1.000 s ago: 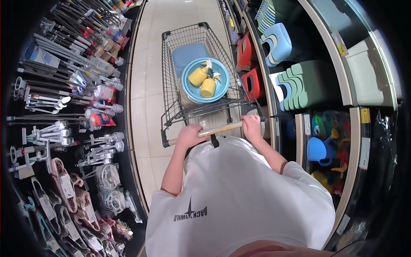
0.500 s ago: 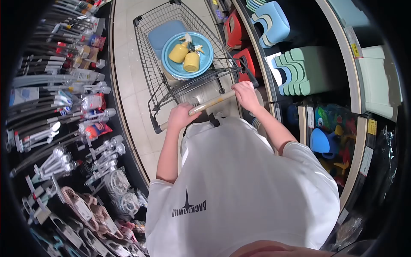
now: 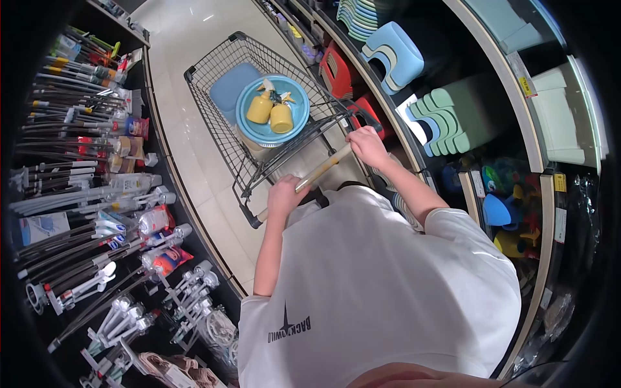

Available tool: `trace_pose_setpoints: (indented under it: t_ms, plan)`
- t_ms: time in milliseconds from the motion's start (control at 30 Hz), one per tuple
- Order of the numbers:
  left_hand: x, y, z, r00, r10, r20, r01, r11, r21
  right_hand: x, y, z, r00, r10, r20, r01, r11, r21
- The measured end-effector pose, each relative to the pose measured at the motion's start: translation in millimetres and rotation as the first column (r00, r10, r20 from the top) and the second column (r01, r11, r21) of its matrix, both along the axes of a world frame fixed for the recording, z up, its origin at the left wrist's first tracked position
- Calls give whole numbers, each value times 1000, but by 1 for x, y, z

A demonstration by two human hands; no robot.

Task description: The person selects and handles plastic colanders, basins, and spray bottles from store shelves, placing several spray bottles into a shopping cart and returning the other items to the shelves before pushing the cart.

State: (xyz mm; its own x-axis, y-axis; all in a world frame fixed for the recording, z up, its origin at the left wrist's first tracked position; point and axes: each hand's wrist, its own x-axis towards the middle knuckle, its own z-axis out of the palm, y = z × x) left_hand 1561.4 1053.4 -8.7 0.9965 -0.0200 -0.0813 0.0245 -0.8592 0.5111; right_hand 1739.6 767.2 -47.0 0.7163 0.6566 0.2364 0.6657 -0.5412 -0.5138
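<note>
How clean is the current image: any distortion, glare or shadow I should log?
Head view: strong fisheye, bowing the right-hand shelf edge, with black corners; small glare streaks on the floor; soft grey shading across the white shirt; both hands, left and right, evenly lit on the cart handle.

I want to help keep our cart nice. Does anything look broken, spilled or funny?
One thing: the handle has a brownish patch between the left hand and right hand, darker than the rest. It may be dirt or wear. No spill shows around the yellow bottles in the blue tub.
</note>
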Motion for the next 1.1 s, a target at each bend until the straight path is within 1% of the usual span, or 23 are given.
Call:
trace_pose_setpoints:
  t_ms: [133, 200, 267, 333, 367, 467, 533, 567, 600, 633, 667, 733, 767, 800, 833, 867, 933, 967, 1000, 1033, 1067, 1100]
  plan:
    - [20, 21, -2, 1000, -19, 0, 19, 999, 28, 18, 17, -2, 999, -38, -14, 38, 999, 14]
    - [36, 29, 4, 1000, -20, -6, 20, 999, 35, 30, 23, 0, 999, -37, -28, 36, 999, -23]
    - [51, 39, 6, 998, -23, -66, 27, 998, 64, 40, 31, 4, 998, -39, -50, 39, 999, 3]
    - [64, 49, 12, 997, -30, -66, 35, 997, 75, 49, 37, 9, 997, -33, -66, 39, 996, 80]
    - [70, 54, 10, 997, -33, -72, 39, 995, 89, 50, 41, 15, 999, -42, 0, 41, 980, 194]
    - [91, 74, 14, 999, -14, -49, 19, 993, 114, 46, 32, 25, 1000, 19, 4, -19, 984, 175]
    - [104, 79, 19, 991, 14, -134, 9, 984, 176, 36, 12, 10, 984, 91, -154, -78, 993, 86]
    - [109, 82, 20, 992, 23, -128, 0, 983, 183, 34, 2, -10, 931, 45, -363, -80, 993, -82]
    - [115, 87, 18, 979, 47, -200, -1, 974, 224, 35, -9, -42, 841, -39, -540, -112, 964, -243]
    - [124, 96, 19, 961, 74, -267, -1, 964, 264, 36, -21, -79, 720, -192, -666, -76, 933, -351]
    - [133, 99, 22, 963, 83, -256, -10, 962, 274, 40, -42, -115, 565, -345, -750, -66, 887, -457]
    - [148, 103, 25, 960, 75, -269, 7, 957, 291, 55, -83, -162, 406, -258, -877, -142, 930, -339]
    - [155, 104, 25, 960, 82, -269, 1, 956, 294, 66, -84, -145, 408, -252, -878, -148, 930, -336]
    - [162, 107, 25, 964, 74, -255, 7, 953, 302, 74, -89, -121, 94, -317, -944, -122, 937, -326]
    - [169, 111, 29, 969, 64, -239, 13, 952, 306, 84, -88, -94, -229, -343, -911, -91, 939, -331]
    - [175, 119, 35, 970, 66, -234, 7, 954, 301, 98, -85, -88, -223, -349, -910, -93, 937, -336]
    - [187, 128, 39, 975, 77, -209, -17, 962, 272, 127, -82, -86, -204, -284, -937, -242, 942, -233]
    - [194, 132, 38, 975, 80, -205, -22, 963, 270, 129, -76, -91, -339, -62, -939, 25, 997, -75]
    - [201, 135, 37, 978, 82, -191, -29, 964, 263, 127, -58, -73, -335, -67, -940, 18, 997, -77]
    - [205, 136, 36, 980, 86, -179, -37, 966, 257, 120, -25, -29, -86, 29, -996, 333, 943, -1]
    - [210, 137, 36, 979, 94, -181, -45, 966, 255, 117, -8, -4, 182, 48, -982, 586, 797, 148]
    - [216, 137, 35, 978, 100, -181, -52, 965, 256, 122, -10, -9, 181, 51, -982, 579, 802, 148]
